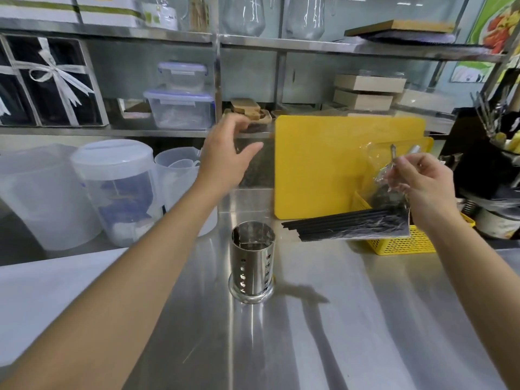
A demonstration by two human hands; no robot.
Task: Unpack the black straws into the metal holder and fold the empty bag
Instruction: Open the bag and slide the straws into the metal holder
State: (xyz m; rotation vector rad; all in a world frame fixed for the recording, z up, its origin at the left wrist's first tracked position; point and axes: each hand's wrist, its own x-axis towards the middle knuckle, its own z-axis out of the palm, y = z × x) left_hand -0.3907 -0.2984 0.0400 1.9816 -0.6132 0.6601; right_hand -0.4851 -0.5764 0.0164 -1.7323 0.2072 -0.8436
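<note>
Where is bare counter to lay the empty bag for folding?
Bare steel lies in front of the metal holder toward the near edge, and right of it below the yellow basket. Crowded: the plastic pitchers back left, the yellow cutting board and basket back right.

Shiny steel counter (365, 319) catching overhead glare, steel shelves (140, 32) stacked behind it, yellow cutting board (323, 164) leaning against those.

Both bare forearms reach forward from the near edge. The left arm runs from 7 o'clock toward 12, wrist straight; the left hand (228, 153) is raised, palm turned right, fingers loosely curled and apart, gripping nothing. The right arm rises from 4 o'clock; the right hand (422, 181) has its fingers pinched closed at 2 o'clock.
</note>
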